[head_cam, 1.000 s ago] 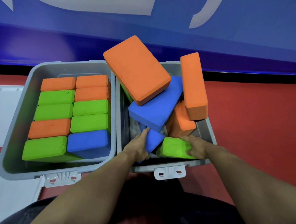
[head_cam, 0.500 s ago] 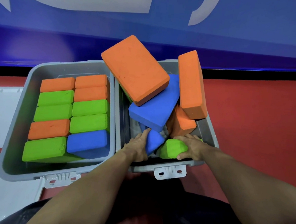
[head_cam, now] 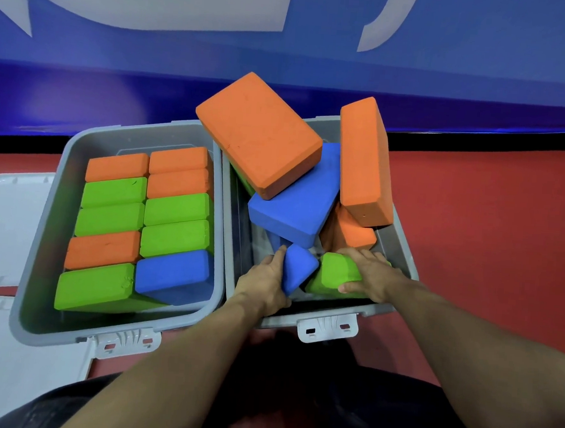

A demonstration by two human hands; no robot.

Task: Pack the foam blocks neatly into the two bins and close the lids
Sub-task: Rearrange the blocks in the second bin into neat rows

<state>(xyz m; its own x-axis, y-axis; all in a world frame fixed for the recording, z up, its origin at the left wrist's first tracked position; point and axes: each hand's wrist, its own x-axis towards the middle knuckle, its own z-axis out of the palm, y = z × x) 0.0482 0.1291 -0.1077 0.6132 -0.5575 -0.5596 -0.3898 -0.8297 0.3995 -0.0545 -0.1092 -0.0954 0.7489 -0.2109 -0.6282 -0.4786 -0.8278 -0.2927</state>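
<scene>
Red floor, blue wall banner far. Left bin [head_cam: 37, 263] packed: blocks in two neat columns, long axes left-right. Right bin [head_cam: 408, 266] a jumble. Our left hand [head_cam: 266, 279] holds small blue block [head_cam: 299, 268], corner up; right hand [head_cam: 370, 273] curls over green block [head_cam: 337, 274], long axis roughly left-right, tipped, at near wall. Risk, we judge: large orange block [head_cam: 258, 133] and upright orange block [head_cam: 365, 159] lean above rim; tugging blocks beneath could topple them out onto floor.
</scene>
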